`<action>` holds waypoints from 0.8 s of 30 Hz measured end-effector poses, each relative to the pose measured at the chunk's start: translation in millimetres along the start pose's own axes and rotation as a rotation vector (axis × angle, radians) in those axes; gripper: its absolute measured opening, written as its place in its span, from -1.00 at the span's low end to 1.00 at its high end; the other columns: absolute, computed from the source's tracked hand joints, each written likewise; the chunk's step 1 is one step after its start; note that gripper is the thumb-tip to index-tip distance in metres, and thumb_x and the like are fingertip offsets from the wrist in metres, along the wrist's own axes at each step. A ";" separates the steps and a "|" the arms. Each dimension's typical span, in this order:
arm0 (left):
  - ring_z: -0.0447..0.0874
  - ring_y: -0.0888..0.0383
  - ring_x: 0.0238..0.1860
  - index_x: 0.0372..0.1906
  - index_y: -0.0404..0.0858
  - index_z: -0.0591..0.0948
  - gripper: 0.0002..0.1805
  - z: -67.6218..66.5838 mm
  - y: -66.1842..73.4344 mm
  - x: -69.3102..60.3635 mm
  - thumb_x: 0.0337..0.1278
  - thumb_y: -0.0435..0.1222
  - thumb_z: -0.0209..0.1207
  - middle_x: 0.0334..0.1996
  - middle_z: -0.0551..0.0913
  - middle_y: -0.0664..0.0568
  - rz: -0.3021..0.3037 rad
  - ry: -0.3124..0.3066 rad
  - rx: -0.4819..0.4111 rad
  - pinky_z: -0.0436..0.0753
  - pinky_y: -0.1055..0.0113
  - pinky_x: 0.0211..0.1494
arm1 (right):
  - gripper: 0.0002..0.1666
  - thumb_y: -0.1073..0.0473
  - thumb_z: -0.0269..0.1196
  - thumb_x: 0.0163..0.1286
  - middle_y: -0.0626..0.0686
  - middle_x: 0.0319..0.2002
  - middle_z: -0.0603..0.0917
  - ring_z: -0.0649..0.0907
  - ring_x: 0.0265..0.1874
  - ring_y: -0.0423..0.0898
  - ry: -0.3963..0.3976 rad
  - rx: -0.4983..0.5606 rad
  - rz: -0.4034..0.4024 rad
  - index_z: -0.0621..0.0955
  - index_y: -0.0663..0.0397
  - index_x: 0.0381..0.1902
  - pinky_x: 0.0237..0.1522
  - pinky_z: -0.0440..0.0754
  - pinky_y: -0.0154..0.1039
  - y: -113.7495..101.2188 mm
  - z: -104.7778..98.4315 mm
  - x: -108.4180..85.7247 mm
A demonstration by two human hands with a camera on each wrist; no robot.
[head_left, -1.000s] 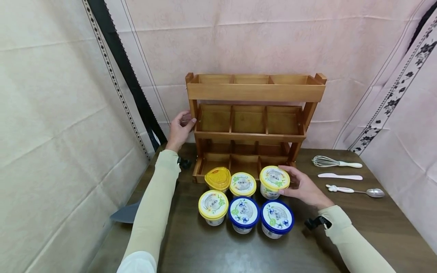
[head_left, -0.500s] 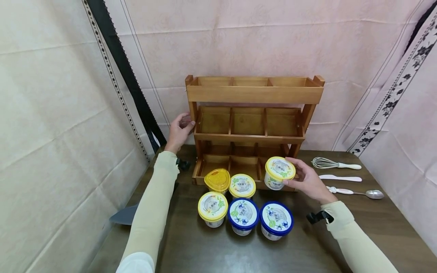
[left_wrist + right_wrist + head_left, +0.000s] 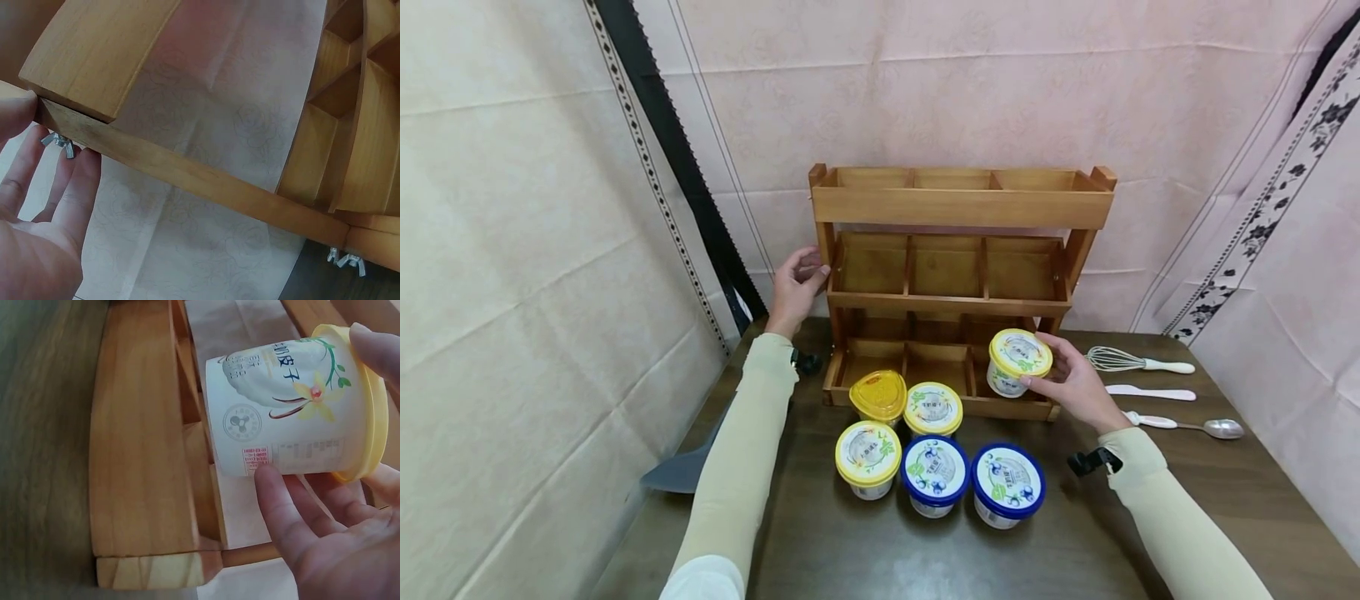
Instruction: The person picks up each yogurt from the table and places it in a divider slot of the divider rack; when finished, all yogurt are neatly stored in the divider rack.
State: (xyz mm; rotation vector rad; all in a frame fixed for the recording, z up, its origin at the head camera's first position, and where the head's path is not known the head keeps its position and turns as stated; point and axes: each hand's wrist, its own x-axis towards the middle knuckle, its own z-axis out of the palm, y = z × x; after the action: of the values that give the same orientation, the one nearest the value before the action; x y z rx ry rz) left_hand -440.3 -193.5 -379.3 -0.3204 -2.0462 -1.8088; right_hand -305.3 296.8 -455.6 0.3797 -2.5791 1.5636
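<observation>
My right hand [image 3: 1075, 382] grips a white tub [image 3: 1020, 363] with a yellow lid, tilted a little at the lower right compartment of the wooden rack [image 3: 962, 207]. In the right wrist view, the thumb is on the lid and fingers support the tub's [image 3: 281, 406] printed side, with the rack's bottom board [image 3: 140, 437] beyond. My left hand [image 3: 795, 290] holds the rack's left side post; the left wrist view has thumb and fingers of that hand [image 3: 44, 187] around the post [image 3: 187, 172], beside a wing nut [image 3: 59, 142].
Before the rack stand two yellow-lidded tubs [image 3: 933, 407] [image 3: 868, 454], a pointed yellow-lidded tub [image 3: 878, 395] and two blue-lidded tubs [image 3: 936, 468] [image 3: 1008, 482]. At right lie a whisk [image 3: 1138, 360], a white knife [image 3: 1152, 392] and a spoon [image 3: 1221, 428]. A grey object [image 3: 677, 473] sits behind the left sleeve.
My right hand has lifted the yellow-lidded tub from the table behind a blue-lidded one and carried it up and right to the rack's bottom tier. The left hand stays on the post.
</observation>
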 end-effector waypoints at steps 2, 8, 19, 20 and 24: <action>0.70 0.01 0.19 0.35 0.01 0.61 -0.56 0.1 -0.3 0.4 0.45 -0.21 0.33 0.13 0.67 -0.03 0.005 0.001 0.000 0.77 0.24 0.13 | 0.09 -0.06 0.53 0.35 0.23 0.50 0.42 0.48 0.47 0.29 0.007 -0.009 0.000 0.22 0.00 0.66 0.10 0.54 -0.61 2.7 0.9 2.5; 0.69 -0.01 0.20 0.36 -0.01 0.61 -0.55 0.7 -0.9 0.5 0.45 -0.21 0.33 0.15 0.67 -0.05 0.013 0.011 0.032 0.75 0.17 0.20 | 0.11 -0.06 0.53 0.35 0.26 0.50 0.43 0.49 0.47 0.30 0.010 -0.045 0.014 0.21 0.05 0.66 0.30 0.63 -0.18 5.1 4.7 6.6; 0.68 -0.02 0.23 0.36 0.01 0.60 -0.55 -0.5 -1.3 0.7 0.45 -0.16 0.32 0.17 0.67 -0.04 0.006 -0.006 0.030 0.72 0.01 0.30 | 0.16 -0.04 0.53 0.34 0.32 0.50 0.41 0.51 0.44 0.32 -0.011 -0.021 0.050 0.15 0.13 0.67 0.13 0.59 -0.50 16.5 7.5 11.2; 0.68 -0.02 0.24 0.36 0.01 0.60 -0.55 -0.9 -1.5 0.7 0.45 -0.15 0.32 0.17 0.67 -0.04 0.001 -0.007 0.031 0.72 0.01 0.31 | 0.18 -0.05 0.53 0.34 0.32 0.50 0.41 0.51 0.43 0.31 -0.016 -0.016 0.055 0.14 0.14 0.68 0.12 0.59 -0.52 18.1 8.1 11.5; 0.67 -0.01 0.24 0.37 0.02 0.60 -0.54 -0.8 -1.4 0.5 0.45 -0.13 0.32 0.20 0.66 -0.04 -0.017 -0.006 0.031 0.72 0.01 0.31 | 0.20 -0.08 0.54 0.33 0.34 0.47 0.45 0.55 0.40 0.31 -0.032 -0.028 0.059 0.13 0.14 0.68 0.05 0.58 -0.58 23.8 9.1 12.4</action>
State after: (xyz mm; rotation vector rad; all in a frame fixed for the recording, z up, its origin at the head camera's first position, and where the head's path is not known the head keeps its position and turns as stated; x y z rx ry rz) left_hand -441.3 -194.6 -380.3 -0.3009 -2.0855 -1.7862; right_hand -323.1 297.3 -477.6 0.3319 -2.6569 1.5499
